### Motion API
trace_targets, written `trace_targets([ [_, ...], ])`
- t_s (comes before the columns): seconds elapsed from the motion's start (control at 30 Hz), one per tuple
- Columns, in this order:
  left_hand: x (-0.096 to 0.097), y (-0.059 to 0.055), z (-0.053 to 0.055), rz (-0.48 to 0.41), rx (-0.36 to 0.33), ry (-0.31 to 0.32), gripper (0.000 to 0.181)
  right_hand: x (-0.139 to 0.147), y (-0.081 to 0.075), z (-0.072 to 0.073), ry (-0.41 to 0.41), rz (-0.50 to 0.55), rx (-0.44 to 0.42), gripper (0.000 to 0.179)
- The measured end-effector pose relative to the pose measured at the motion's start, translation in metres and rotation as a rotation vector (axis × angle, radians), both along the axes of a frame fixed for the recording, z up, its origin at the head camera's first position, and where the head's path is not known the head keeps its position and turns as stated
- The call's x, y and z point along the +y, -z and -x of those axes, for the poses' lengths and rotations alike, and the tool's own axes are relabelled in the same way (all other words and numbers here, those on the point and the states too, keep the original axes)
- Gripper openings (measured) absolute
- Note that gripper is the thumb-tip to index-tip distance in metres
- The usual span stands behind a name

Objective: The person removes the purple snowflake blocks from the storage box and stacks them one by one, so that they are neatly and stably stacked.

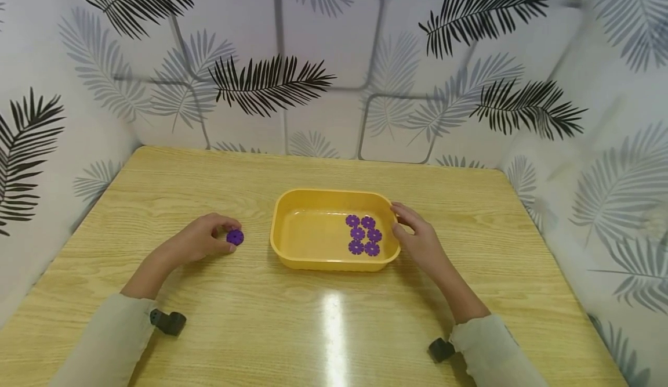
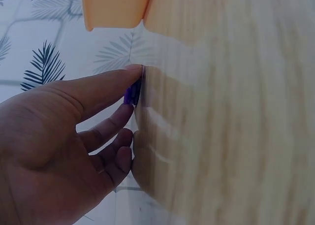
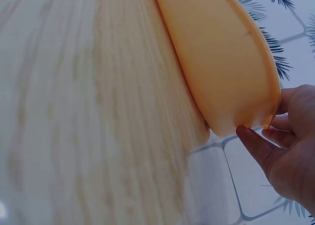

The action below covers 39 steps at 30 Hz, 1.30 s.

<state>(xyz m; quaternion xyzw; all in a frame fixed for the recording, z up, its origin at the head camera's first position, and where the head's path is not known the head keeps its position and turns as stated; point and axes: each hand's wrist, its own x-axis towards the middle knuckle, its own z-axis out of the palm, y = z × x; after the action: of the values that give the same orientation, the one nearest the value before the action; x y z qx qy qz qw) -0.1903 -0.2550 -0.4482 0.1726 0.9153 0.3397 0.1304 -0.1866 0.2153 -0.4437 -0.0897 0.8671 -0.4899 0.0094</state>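
Observation:
My left hand [image 1: 200,239] is low over the table at the left, thumb and fingertips pinching a small stack of purple notched plastic discs [image 1: 235,237]. The left wrist view shows the stack's purple edge [image 2: 132,94] between thumb and finger, close to the tabletop. At the other side, my right hand [image 1: 420,239] rests against the right end of a yellow plastic tray [image 1: 297,262]. Its thumb touches the outer wall and its other fingers are at the rim. Inside the tray's right half, several purple flower-shaped discs [image 1: 357,233] lie flat in two columns.
The tray stands on a light wood-grain table [image 1: 250,329], near its middle. Behind the table's back edge is a pale wall covering [image 1: 329,39] with a leaf pattern. A black wrist device [image 1: 168,322] sits at the left sleeve, another black device [image 1: 441,350] at the right.

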Motion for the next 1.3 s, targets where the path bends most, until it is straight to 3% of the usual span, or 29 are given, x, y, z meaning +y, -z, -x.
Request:
trace_targets([
  [0.17,0.001,-0.012,0.002,0.017,-0.005,-0.027,0.052,0.0,0.0,-0.001,0.003,0.008,-0.001,0.046],
  [0.33,0.011,-0.034,0.007,-0.003,0.025,-0.03,0.052,0.0,0.001,0.0,-0.004,0.012,0.004,0.046],
  [0.5,0.034,-0.053,0.013,-0.028,0.058,0.002,0.053,0.0,0.001,0.002,-0.003,0.007,0.001,0.047],
  [0.77,0.081,-0.066,0.023,-0.061,0.102,0.093,0.049,0.002,0.002,0.002,-0.006,-0.006,0.004,0.047],
  [1.03,0.125,-0.07,0.027,-0.085,0.068,0.172,0.048,0.003,0.001,0.001,-0.003,0.002,0.009,0.047],
  [1.3,0.166,-0.058,0.031,-0.08,0.023,0.253,0.048,0.003,0.002,0.001,-0.007,-0.008,0.016,0.047],
])
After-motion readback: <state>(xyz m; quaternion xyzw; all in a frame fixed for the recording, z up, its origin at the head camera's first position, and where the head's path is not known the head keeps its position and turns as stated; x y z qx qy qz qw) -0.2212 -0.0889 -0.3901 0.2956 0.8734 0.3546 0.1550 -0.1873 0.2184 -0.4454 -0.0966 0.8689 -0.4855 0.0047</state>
